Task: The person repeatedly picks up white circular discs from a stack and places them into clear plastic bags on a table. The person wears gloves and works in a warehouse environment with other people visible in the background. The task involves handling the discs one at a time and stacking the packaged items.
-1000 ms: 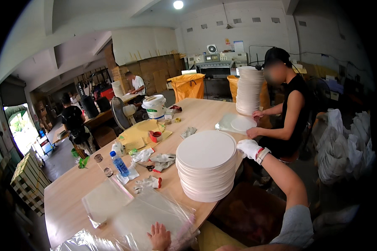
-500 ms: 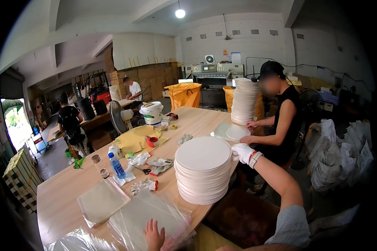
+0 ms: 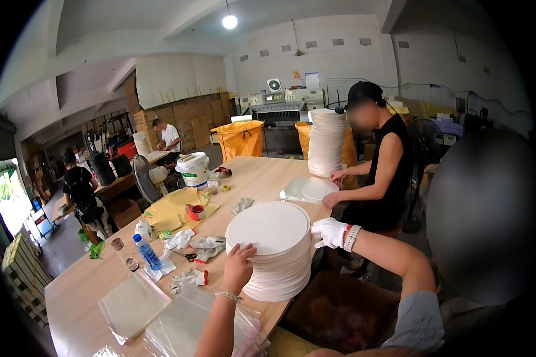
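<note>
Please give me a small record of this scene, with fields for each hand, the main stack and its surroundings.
Left hand: bare, bracelet at the wrist, fingers at the stack's left rim
Right hand: white-gloved, at the stack's right rim; grip unclear
Main stack: round white discs, on the table
Left of stack: loose gloves, blue-labelled bottle, clear plastic bags
Beyond stack: co-worker with hands at a white disc, beside a taller stack
</note>
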`<action>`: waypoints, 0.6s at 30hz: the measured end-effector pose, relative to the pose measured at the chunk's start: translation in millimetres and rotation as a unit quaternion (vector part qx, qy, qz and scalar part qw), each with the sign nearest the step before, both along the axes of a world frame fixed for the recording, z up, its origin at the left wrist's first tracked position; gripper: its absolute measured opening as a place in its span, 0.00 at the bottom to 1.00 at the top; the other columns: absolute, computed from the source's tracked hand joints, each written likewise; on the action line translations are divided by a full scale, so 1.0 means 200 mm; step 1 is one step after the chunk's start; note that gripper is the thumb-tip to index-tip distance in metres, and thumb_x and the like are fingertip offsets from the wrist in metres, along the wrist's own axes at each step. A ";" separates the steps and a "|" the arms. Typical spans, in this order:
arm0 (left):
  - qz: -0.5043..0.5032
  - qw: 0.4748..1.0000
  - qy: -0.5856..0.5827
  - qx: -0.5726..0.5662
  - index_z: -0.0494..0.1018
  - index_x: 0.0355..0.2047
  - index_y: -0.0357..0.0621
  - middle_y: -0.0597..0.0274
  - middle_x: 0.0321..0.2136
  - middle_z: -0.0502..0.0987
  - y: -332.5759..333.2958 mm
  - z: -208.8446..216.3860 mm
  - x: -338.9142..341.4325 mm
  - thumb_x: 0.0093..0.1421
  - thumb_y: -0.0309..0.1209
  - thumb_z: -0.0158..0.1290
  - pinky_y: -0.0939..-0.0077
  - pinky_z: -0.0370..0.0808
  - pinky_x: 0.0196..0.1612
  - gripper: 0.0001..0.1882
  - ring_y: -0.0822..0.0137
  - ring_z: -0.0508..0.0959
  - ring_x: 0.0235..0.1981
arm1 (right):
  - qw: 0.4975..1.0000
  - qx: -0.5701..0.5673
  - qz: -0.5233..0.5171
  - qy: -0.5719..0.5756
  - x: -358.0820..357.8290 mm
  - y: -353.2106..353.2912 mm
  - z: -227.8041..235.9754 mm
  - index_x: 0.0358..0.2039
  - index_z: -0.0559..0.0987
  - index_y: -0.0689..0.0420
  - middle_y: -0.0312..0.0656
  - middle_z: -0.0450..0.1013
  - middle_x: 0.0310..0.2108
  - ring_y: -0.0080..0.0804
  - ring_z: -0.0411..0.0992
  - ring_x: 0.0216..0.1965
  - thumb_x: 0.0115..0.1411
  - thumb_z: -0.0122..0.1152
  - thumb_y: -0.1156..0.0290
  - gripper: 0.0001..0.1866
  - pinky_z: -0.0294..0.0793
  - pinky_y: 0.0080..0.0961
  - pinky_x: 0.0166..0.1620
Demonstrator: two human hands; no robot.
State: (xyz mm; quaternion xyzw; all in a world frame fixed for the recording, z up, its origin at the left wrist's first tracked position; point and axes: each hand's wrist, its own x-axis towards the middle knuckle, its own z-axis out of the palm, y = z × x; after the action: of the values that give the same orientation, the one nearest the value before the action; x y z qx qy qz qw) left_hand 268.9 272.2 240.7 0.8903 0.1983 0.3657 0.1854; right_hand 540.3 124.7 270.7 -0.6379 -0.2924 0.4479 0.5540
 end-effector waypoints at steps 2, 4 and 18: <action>0.014 1.000 -0.001 0.006 0.74 0.40 0.49 0.64 0.48 0.72 -0.01 -0.03 0.01 0.43 0.18 0.41 0.64 0.64 0.55 0.24 0.49 0.64 0.54 | 0.999 0.006 0.018 -0.041 0.00 0.00 0.00 0.37 0.71 0.60 0.44 0.67 0.42 0.37 0.64 0.48 0.54 0.52 0.69 0.12 0.65 0.50 0.49; 0.009 1.000 -0.004 0.016 0.74 0.40 0.48 0.64 0.47 0.72 -0.02 -0.02 0.01 0.43 0.17 0.41 0.65 0.64 0.55 0.24 0.48 0.64 0.54 | 0.995 0.006 0.028 -0.091 -0.01 -0.01 0.02 0.34 0.71 0.59 0.43 0.68 0.37 0.34 0.67 0.42 0.53 0.51 0.69 0.10 0.69 0.45 0.47; 0.025 0.999 0.021 0.009 0.67 0.49 0.48 0.60 0.55 0.63 -0.01 -0.07 0.01 0.46 0.19 0.44 0.63 0.60 0.57 0.27 0.50 0.60 0.57 | 0.996 0.081 0.006 0.023 0.07 0.28 0.03 0.42 0.71 0.52 0.40 0.71 0.38 0.34 0.70 0.39 0.52 0.54 0.67 0.16 0.70 0.43 0.39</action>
State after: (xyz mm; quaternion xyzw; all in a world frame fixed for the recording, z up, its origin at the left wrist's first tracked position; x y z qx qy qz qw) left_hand 271.0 270.6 227.0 0.8942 0.2208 0.3531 0.1643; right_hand 554.7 179.8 276.9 -0.5785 -0.3185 0.4407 0.6080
